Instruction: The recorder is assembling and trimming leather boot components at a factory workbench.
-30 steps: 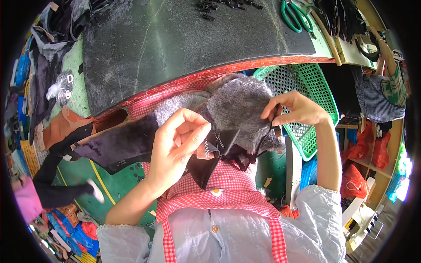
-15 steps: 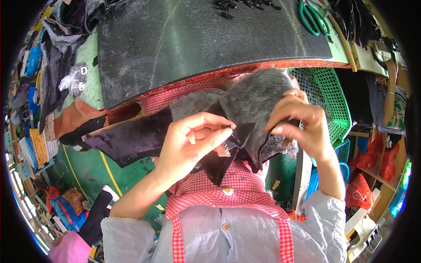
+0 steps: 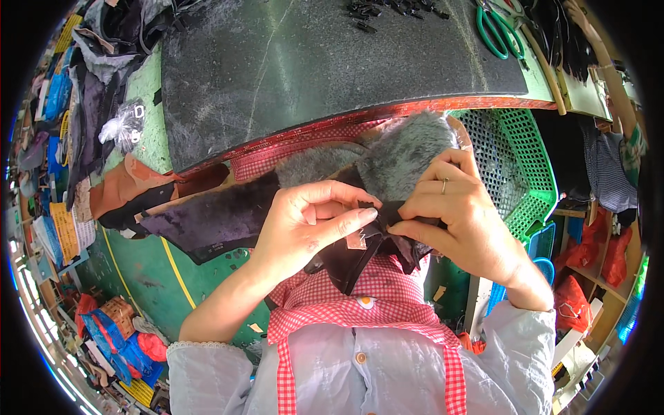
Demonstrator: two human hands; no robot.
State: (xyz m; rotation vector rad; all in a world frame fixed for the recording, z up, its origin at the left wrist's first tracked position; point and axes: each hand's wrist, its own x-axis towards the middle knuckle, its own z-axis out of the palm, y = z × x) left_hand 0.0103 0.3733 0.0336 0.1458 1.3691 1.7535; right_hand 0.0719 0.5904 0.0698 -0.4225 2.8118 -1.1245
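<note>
Across my lap lies a dark purple-black suede piece (image 3: 218,216) with grey fur lining (image 3: 404,155). My left hand (image 3: 304,225) pinches the edge of a black strip (image 3: 349,263) on it, thumb against forefinger. My right hand (image 3: 456,218), wearing a ring, grips the dark edge just beside it, so the fingertips of both hands nearly meet. The strip looks like a zipper, though its details are hidden by the fingers. A small tan scrap (image 3: 356,241) shows below my left fingertips.
A dark work board (image 3: 325,76) lies ahead, with several small black pieces (image 3: 373,12) and green-handled scissors (image 3: 501,33) at its far side. A green basket (image 3: 543,169) is at right, a clear plastic bag (image 3: 124,124) at left. Another person's arm (image 3: 602,52) shows far right.
My right hand has moved left and closed in on my left hand, bringing the dark edge with it. The other person's arm at far right has moved up.
</note>
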